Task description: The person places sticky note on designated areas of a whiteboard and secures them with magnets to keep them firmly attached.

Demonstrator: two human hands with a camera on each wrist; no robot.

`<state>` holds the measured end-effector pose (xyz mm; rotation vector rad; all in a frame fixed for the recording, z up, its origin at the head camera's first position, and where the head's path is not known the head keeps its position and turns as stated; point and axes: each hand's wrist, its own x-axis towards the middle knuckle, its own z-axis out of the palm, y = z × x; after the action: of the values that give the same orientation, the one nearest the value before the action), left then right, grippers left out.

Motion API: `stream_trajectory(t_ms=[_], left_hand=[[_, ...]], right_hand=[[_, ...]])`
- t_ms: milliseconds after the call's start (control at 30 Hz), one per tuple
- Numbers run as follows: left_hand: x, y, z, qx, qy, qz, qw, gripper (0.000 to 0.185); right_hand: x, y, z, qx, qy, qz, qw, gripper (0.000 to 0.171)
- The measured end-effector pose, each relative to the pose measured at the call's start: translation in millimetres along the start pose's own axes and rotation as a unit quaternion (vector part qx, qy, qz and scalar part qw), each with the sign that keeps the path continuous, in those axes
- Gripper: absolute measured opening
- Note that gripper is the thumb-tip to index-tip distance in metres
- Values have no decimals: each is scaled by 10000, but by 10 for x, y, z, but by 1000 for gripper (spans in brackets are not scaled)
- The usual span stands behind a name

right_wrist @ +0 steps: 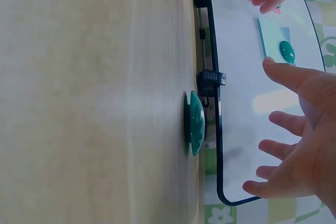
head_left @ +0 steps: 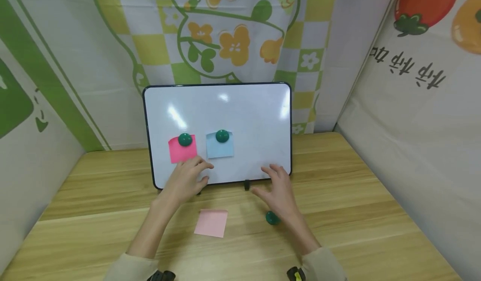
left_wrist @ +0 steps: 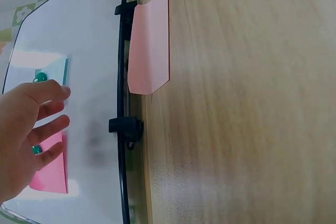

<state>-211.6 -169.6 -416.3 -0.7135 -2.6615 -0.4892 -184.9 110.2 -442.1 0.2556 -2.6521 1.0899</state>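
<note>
A whiteboard point(head_left: 255, 114) with a dark frame leans upright at the back of the table. On it, a hot-pink sticky note point(head_left: 178, 152) and a light-blue sticky note point(head_left: 221, 149) each hang under a green magnet point(head_left: 222, 136). My left hand point(head_left: 186, 178) hovers before the board's lower edge, just below the hot-pink note, fingers loosely bent around nothing. Over the board's lower right my right hand point(head_left: 279, 193) is spread, also holding nothing. A pale-pink sticky note point(head_left: 211, 223) lies on the table between the hands. Beneath the right wrist sits another green magnet point(head_left: 272, 218).
The wooden table point(head_left: 375, 231) runs between fabric walls on both sides. Black clips point(right_wrist: 211, 81) grip the board's bottom edge. Behind the board hangs a checked, flower-printed curtain point(head_left: 150, 51).
</note>
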Motion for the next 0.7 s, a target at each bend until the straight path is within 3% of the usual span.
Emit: stream_trajectory(t_ms=[367,700], left_hand=[[-59,21,43,-156,-231,92,9996,30],[-133,56,38,-306,-868,-79,9957,33]], right_hand=[[-133,40,-93,-294,-691,530,9958,86],[-212,57,-187,-470,-1085,700,9905,97]])
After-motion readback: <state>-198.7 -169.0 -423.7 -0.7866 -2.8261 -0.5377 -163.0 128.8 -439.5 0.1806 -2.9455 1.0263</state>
